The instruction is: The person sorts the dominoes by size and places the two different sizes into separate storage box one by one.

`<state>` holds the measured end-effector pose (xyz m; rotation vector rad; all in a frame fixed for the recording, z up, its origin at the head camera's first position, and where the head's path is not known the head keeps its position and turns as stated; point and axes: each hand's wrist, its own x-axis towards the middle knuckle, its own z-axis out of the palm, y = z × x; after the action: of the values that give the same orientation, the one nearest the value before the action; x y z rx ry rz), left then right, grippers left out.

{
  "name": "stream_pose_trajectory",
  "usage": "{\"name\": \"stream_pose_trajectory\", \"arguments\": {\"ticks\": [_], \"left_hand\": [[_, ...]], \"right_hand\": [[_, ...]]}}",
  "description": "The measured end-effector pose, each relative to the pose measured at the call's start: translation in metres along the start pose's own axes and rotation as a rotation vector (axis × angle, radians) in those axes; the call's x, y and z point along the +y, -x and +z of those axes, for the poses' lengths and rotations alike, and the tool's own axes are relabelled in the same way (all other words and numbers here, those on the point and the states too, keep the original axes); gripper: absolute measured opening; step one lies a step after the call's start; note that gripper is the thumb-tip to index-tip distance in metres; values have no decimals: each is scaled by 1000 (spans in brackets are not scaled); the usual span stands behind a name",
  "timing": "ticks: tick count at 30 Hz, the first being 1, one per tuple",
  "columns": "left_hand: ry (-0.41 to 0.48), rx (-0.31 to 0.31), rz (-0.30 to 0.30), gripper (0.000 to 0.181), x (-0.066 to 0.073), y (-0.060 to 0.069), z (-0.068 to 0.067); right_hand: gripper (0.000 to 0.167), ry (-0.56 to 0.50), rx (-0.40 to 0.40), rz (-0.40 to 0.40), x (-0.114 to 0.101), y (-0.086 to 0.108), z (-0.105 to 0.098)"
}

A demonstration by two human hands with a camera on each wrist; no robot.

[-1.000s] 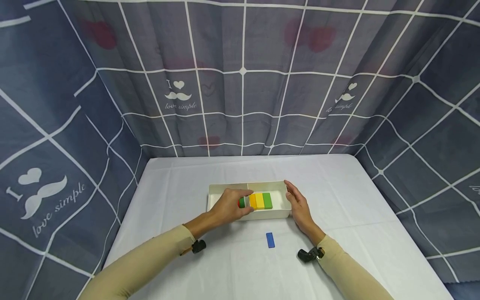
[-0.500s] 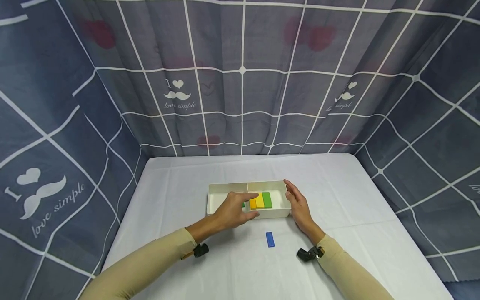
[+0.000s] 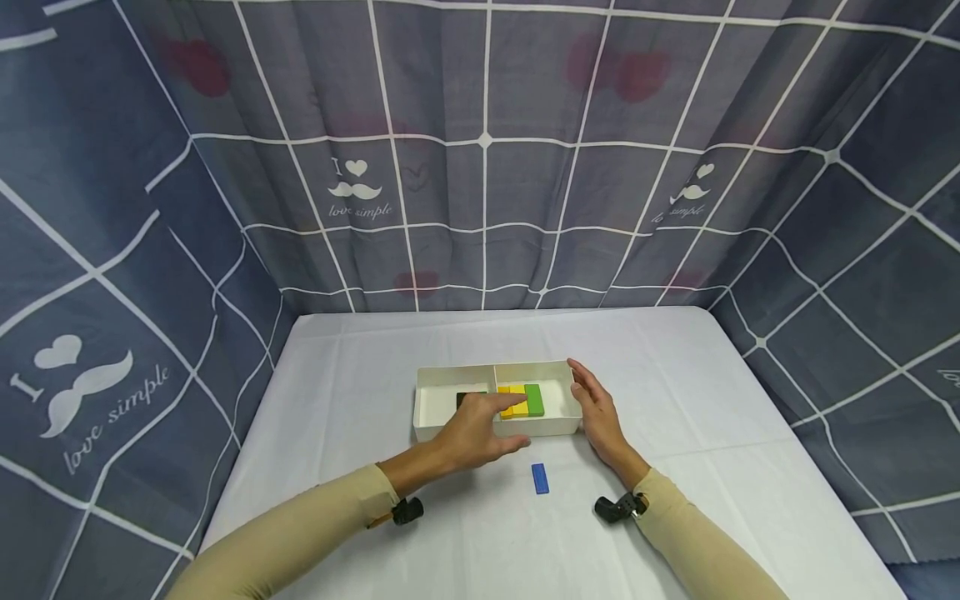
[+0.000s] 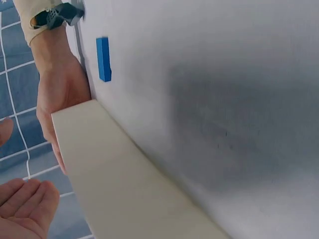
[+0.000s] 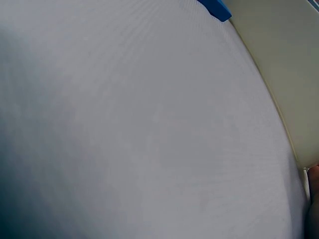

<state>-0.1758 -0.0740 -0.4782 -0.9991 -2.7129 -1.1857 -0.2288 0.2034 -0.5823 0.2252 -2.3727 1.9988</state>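
My left hand (image 3: 480, 429) hovers over the front wall of a cream two-compartment box (image 3: 551, 427). Its thumb and fingers are extended and apart, holding nothing. Partly covered by that hand, yellow blocks (image 3: 519, 409) and a light green block (image 3: 534, 400) lie side by side in the right compartment. A dark piece (image 3: 468, 397) shows in the left compartment, mostly hidden behind the hand. My right hand (image 3: 600, 417) rests against the box's right end with its fingers fairly straight along the outside. In the left wrist view, the right hand (image 4: 62, 92) touches the box corner.
A small blue block (image 3: 540, 478) lies on the white tablecloth (image 3: 360, 383) in front of the box. Dark grid-patterned curtains (image 3: 450, 192) hang behind the table and on both sides.
My left hand has shifted right and toward me, its fingers spreading away from the blocks near the divider. A dark piece has come into sight in the left compartment. My right hand stays put.
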Motion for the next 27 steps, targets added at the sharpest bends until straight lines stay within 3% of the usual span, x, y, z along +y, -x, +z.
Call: {"name": "stream_pose_trajectory", "arguments": {"ticks": [27], "left_hand": [[55, 30, 40, 66, 3, 13, 31]], "right_hand": [[50, 2, 9, 2, -2, 0, 0]]}}
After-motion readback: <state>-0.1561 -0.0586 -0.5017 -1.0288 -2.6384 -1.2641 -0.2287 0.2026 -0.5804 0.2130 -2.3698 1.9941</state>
